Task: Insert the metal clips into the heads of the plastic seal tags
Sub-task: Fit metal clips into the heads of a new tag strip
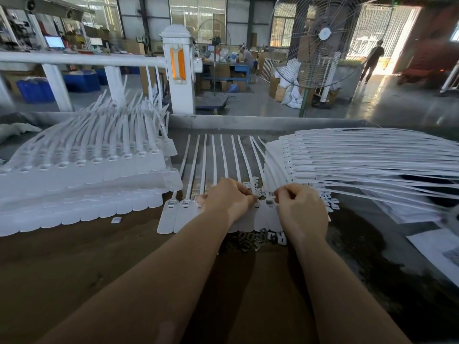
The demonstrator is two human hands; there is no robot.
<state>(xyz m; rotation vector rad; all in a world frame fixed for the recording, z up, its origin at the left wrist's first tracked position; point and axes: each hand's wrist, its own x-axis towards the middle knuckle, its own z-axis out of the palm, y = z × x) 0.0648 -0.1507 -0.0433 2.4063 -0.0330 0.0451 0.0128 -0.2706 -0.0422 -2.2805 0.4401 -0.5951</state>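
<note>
Row of white flat plastic seal tags (pixel 171 217) lies on brown worktable (pixel 99 264), heads under hands. Left hand (pixel 224 201) curled, pinching at tag head; right hand (pixel 301 207) likewise, pinched item hidden. Small dark metal clips (pixel 248 240) heaped just below: light, stiff, likely slippery; pinch by edges.

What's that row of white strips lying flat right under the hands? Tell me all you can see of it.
The row of seal tags is white, slightly translucent plastic, lying flat side by side on the brown table. Each has a rounded flag end nearest the person, a small slotted head, and a thin tail running away. The left hand and right hand rest over the middle heads, fingers curled. Dark metal clips lie at the flag ends.
</note>
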